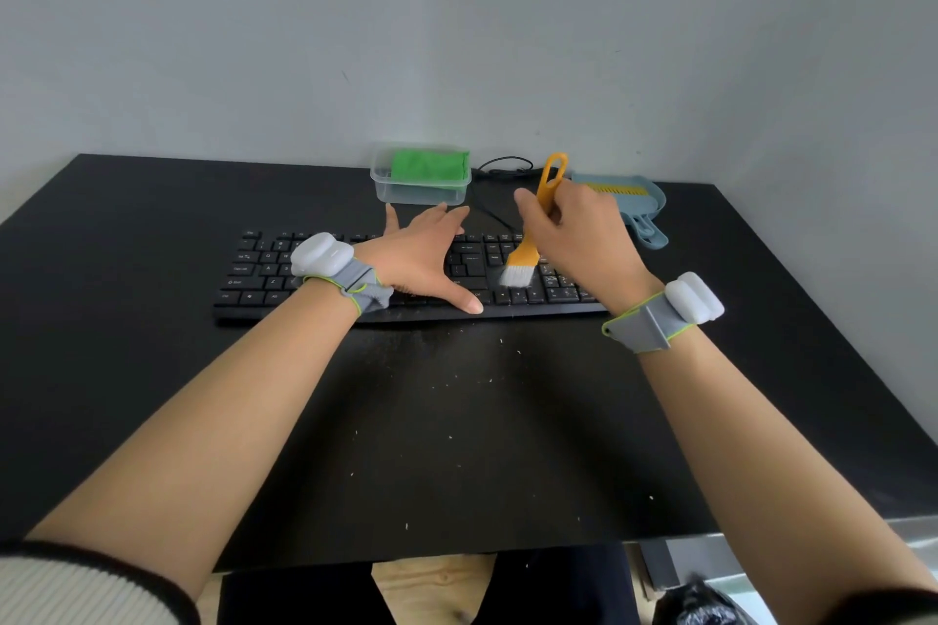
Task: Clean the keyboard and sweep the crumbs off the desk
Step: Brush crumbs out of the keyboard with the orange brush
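Head view: the right hand [573,234] curls its fingers around the handle of a small orange brush [533,228], holding it tilted so that the looped end points up and away while the white bristles rest on the keys at the right part of the black keyboard [264,269]. The left hand [421,254] lies spread and flat across the middle of the keyboard, fingers straight and pointing away, the thumb stretched toward the keyboard's near edge. Both wrists carry grey straps with white devices, one on the left wrist [322,254] and one on the right wrist [693,297].

The keyboard lies crosswise on the black table [127,345]. Pale crumbs [451,436] are scattered over the table between the keyboard and the near edge, thickest just beside the keyboard's front. Behind the keyboard, near the wall, stands a clear plastic container [421,190] holding a green cloth [431,168]. To its right a black cable [502,165] loops over the table, and beyond the right hand lies a light blue dustpan [644,203] with a yellow comb strip, partly hidden.
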Available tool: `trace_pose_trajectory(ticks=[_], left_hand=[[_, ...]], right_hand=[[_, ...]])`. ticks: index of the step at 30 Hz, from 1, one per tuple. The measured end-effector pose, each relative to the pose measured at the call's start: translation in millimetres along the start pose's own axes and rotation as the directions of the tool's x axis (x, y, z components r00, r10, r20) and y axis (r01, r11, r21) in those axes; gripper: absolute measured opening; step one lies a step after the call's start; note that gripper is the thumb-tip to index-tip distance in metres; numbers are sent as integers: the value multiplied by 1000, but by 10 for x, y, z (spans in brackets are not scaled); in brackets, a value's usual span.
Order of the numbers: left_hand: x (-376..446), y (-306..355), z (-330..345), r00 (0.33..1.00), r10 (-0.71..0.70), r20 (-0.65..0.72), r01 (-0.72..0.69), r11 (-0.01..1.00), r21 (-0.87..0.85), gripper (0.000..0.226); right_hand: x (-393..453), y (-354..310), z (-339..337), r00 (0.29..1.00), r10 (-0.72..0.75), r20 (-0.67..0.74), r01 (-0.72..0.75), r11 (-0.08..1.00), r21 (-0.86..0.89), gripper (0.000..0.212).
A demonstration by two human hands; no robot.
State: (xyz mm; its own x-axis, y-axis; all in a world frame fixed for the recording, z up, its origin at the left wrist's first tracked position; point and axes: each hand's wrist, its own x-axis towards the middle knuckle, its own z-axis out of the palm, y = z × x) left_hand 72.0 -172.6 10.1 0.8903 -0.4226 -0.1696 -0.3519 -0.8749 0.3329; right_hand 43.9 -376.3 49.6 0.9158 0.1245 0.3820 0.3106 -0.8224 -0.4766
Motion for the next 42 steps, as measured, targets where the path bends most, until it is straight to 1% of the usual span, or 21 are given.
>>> trace_pose_trajectory(ticks=[3, 7, 13, 17, 20, 22, 25, 29, 31, 33, 34, 38, 40, 42], left_hand=[[-6, -2, 5, 1000, -2, -3, 2, 1000, -2, 135], [-13, 5, 14, 1000, -13, -6, 13, 1000, -4, 135], [-20, 30, -6, 1000, -21, 3, 21, 1000, 5, 134], [-20, 30, -5, 1000, -21, 6, 21, 1000, -1, 133], [-21, 27, -6, 1000, -24, 7, 24, 1000, -5, 133], [-19, 37, -4, 1000, -25, 7, 25, 1000, -8, 133], [-16, 35, 2, 1000, -23, 7, 23, 1000, -11, 133], [-15, 26, 3, 1000, -25, 8, 25, 999, -21, 133], [-12, 31, 1, 1000, -25, 8, 25, 999, -20, 133], [-10, 33, 9, 1000, -20, 8, 20, 1000, -20, 133], [-14, 34, 11, 1000, -19, 10, 19, 1000, -21, 133], [-21, 55, 6, 1000, -15, 6, 15, 1000, -20, 132], [-21, 57, 0, 1000, -13, 5, 13, 1000, -14, 133], [-11, 45, 4, 1000, -11, 6, 11, 1000, -10, 134]], right_hand=[[-34, -1, 25, 1000, -5, -15, 5, 1000, -4, 47], [-129, -16, 47, 998, 13, 59, -11, 999, -39, 45], [-151, -72, -39, 1000, -6, 19, 6, 1000, -8, 40], [-195, -78, -40, 995, -5, 97, 8, 1000, -30, 39], [-187, -98, -84, 998, -6, 64, 7, 1000, -20, 37], [-190, -92, -80, 997, -27, 70, 27, 1000, -4, 32], [-198, -66, -72, 992, -32, 120, 34, 999, -15, 34], [-181, -56, -102, 995, -42, 96, 44, 999, -15, 35], [-185, -63, -103, 991, -57, 120, 60, 998, -25, 36], [-183, -56, -124, 989, -32, 142, 34, 999, -7, 36], [-172, -50, -142, 992, -16, 127, 15, 1000, 10, 36], [-101, -15, -163, 999, 32, -35, -28, 995, 100, 34], [-78, 8, -110, 998, 53, -28, -50, 993, 106, 32], [-72, 50, -61, 998, 58, 26, -60, 994, 86, 33]])
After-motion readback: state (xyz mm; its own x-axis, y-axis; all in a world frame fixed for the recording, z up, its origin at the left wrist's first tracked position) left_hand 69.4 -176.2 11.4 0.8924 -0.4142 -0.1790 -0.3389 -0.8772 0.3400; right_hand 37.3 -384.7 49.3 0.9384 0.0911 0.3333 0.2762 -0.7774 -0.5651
